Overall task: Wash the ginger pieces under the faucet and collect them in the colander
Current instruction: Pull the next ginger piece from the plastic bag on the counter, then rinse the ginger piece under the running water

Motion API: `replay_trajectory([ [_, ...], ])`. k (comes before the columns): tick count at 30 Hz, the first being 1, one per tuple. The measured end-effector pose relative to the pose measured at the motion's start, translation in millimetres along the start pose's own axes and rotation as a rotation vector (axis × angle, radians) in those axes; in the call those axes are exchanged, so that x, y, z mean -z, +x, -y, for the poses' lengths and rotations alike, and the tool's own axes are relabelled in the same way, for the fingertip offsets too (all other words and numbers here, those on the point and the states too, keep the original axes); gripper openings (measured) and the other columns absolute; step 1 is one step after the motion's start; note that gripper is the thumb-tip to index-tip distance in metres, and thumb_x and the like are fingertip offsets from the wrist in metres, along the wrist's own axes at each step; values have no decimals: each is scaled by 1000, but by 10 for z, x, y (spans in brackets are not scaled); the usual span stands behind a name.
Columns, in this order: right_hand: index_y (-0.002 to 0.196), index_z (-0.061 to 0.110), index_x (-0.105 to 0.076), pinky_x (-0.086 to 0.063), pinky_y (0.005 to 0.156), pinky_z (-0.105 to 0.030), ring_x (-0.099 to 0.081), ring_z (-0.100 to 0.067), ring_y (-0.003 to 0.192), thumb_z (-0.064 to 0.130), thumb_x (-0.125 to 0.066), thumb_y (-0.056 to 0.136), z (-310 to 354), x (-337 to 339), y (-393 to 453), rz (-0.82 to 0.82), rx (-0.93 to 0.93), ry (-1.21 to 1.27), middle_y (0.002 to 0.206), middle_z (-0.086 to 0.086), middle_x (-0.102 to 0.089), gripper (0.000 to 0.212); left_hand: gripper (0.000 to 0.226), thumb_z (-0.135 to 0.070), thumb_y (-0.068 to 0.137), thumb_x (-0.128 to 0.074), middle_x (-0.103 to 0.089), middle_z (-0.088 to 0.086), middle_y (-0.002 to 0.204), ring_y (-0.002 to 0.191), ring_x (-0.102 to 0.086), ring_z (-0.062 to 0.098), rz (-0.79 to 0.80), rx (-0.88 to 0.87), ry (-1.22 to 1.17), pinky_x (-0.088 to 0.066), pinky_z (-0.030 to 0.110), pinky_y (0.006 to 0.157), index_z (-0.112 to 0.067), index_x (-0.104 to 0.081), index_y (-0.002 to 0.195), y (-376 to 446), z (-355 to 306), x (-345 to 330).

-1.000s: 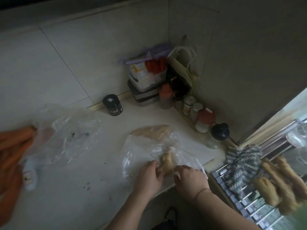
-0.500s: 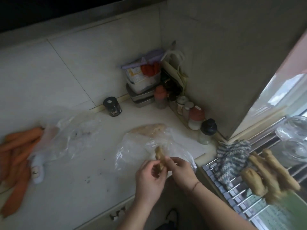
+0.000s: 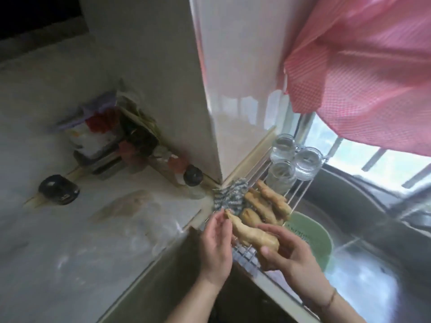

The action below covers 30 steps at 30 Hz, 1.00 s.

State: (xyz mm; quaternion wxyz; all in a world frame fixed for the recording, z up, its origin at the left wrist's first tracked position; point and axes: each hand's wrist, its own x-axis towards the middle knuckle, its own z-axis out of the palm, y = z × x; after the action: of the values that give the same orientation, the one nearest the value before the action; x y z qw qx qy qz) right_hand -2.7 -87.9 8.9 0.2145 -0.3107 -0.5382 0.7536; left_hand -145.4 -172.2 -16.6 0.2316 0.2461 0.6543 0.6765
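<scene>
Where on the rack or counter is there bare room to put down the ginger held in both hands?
Free: rack wires between both hands, below the ginger pieces; counter left of the left hand. Crowded: back corner containers, rack's jars and cloth.

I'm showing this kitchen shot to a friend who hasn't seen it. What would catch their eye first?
Probably the big pink curtain billowing across the upper right over the bright window. Then, low in the centre, the knobbly ginger piece held between the left hand and right hand above the wire rack. More ginger lies on the rack behind, beside the green colander.
</scene>
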Motion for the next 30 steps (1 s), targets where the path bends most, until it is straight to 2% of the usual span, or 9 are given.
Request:
replay_trajectory([
  [3, 111, 6, -64, -53, 58, -33, -57, -23, 64, -3, -75, 75, 30, 444, -230, -145, 28, 82, 74, -13, -64, 39, 42, -43, 87, -56, -73, 6, 100, 93, -70, 20, 228, 6, -45, -56, 31, 79, -11, -64, 112, -36, -48, -591],
  [9, 102, 16, -67, -53, 57, -32, -60, -17, 67, -8, -70, 79, 3, 1162, -551, -505, 66, 28, 83, -13, -67, 34, 26, -31, 87, -64, -74, 6, 92, 87, -70, 14, 462, 85, -76, -53, 22, 76, -11, -65, 103, -195, -38, -1564],
  [13, 100, 11, -59, -55, 55, -43, -60, -27, 66, -8, -71, 78, -14, 1427, -666, -626, 23, 62, 88, -22, -64, 32, 11, -20, 89, -61, -72, 8, 86, 82, -68, 21, 540, 204, -118, -56, 32, 76, -14, -67, 97, -313, 33, -2051],
  [16, 101, 9, -52, -50, 49, -37, -57, -30, 60, -2, -71, 80, -34, 1519, -702, -655, -39, 105, 88, -29, -62, 30, 17, -15, 98, -52, -66, 4, 74, 74, -63, 21, 530, 467, -226, -52, 38, 75, -16, -64, 86, -415, 76, -2312],
  [19, 103, 10, -45, -41, 44, -32, -55, -26, 52, 9, -68, 86, -106, 1590, -672, -672, -97, 169, 80, -20, -62, 29, 21, -17, 102, -45, -61, 5, 65, 64, -59, 20, 506, 662, -300, -51, 34, 67, -9, -56, 85, -463, 129, -2511],
  [22, 101, 14, -38, -35, 43, -29, -48, -24, 45, 17, -64, 90, -143, 1617, -643, -666, -113, 198, 62, -11, -58, 28, 26, -19, 103, -44, -47, 7, 63, 58, -49, 20, 506, 738, -339, -49, 31, 59, -10, -48, 79, -452, 175, -2662],
  [24, 97, 18, -37, -35, 41, -27, -48, -23, 42, 15, -63, 90, -179, 1587, -646, -689, -99, 97, 60, -10, -58, 27, 28, -20, 105, -40, -41, 3, 61, 50, -42, 15, 465, 789, -321, -48, 28, 50, -13, -43, 78, -418, 203, -2747],
  [27, 94, 30, -36, -40, 46, -24, -55, -15, 48, 21, -64, 88, -275, 1526, -659, -757, -67, -315, 72, -3, -64, 31, 34, -29, 106, -37, -38, -2, 52, 42, -35, 11, 436, 889, -217, -40, 26, 45, -16, -40, 75, -355, 290, -2839],
  [30, 95, 25, -34, -38, 53, -26, -58, -18, 64, 22, -64, 87, -322, 1535, -643, -762, -57, -569, 80, 0, -64, 30, 36, -29, 106, -37, -38, -2, 47, 39, -37, 12, 404, 935, -139, -37, 28, 47, -16, -40, 72, -331, 411, -2873],
])
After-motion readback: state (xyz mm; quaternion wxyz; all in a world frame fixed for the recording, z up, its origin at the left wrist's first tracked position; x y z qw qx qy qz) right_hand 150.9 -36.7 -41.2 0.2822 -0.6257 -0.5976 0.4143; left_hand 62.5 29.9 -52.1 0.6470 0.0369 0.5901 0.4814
